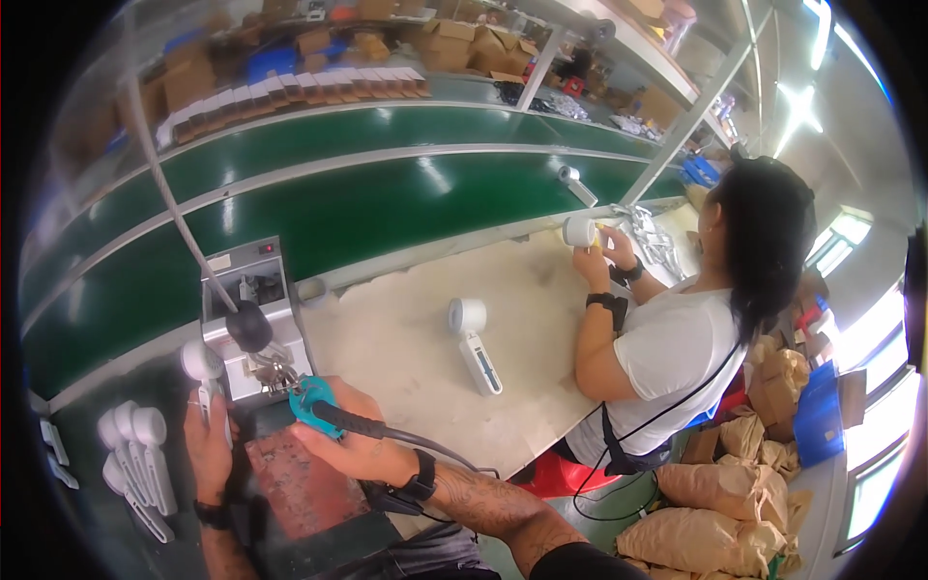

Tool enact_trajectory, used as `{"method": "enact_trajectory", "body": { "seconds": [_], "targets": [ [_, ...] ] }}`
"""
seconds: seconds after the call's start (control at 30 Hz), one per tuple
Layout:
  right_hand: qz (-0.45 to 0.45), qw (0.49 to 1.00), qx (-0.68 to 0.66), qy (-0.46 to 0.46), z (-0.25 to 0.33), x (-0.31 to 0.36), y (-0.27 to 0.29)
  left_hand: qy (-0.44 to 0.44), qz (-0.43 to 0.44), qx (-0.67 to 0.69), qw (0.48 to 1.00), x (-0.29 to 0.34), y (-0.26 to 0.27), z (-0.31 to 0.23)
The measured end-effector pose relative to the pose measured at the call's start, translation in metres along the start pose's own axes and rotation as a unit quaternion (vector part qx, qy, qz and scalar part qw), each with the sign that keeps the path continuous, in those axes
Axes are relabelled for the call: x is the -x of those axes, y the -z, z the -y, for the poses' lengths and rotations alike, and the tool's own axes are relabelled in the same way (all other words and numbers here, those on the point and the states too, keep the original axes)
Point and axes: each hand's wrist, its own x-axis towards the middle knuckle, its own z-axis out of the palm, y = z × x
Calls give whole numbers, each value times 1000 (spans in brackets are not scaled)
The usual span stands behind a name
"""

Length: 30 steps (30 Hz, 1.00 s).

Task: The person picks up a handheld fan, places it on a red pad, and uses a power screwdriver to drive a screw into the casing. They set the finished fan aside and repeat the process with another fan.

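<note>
My left hand is closed around the handle of a white round-headed handheld device, held upright left of a silver screw feeder. A teal electric screwdriver with a thick black cable is gripped in my right hand. Its front end is close to the screw feeder's front, beside some shiny metal parts; the exact tip is hard to make out. Another such white device lies on the pale bench top, right of the feeder. Several more of the white devices lie grouped at my left.
A co-worker at the right holds a similar device. Beyond the bench runs a green conveyor carrying one device. A slanted rod with a black knob hangs over the feeder. A reddish plate lies before me.
</note>
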Motion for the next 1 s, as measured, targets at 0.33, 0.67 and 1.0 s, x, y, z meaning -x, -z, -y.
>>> {"method": "enact_trajectory", "body": {
  "seconds": [0.33,0.67,1.0],
  "targets": [
    [-18,999,22,15,3,-1,2,-5,-6,-11,1000,-1,-1,-3],
    [-3,999,-19,-26,6,-2,6,3,-14,-4,1000,-1,-2,-1],
    [-20,1000,-14,-17,4,2,2,-21,6,12,1000,-3,0,5]
  ]
}}
